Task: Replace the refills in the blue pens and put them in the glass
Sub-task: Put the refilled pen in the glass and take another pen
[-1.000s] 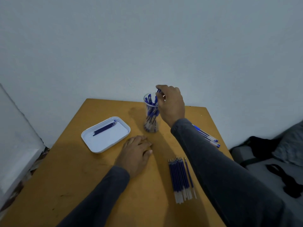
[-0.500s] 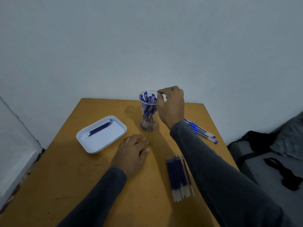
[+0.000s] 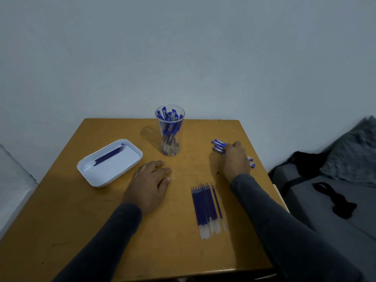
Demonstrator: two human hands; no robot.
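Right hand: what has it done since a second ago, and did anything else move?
The right hand left the rim of the glass and came down to the right onto the loose blue pens on the table; whether it grips one is unclear. The left hand, tray and refills stayed put.

The left hand [image 3: 149,183] lies flat, fingers relaxed; the right hand [image 3: 235,160] reaches forward, palm down, fingers curled.

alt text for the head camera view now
A person's right hand reaches onto loose blue pens on a wooden table; the left hand rests flat near a glass of pens, refills and a white tray.
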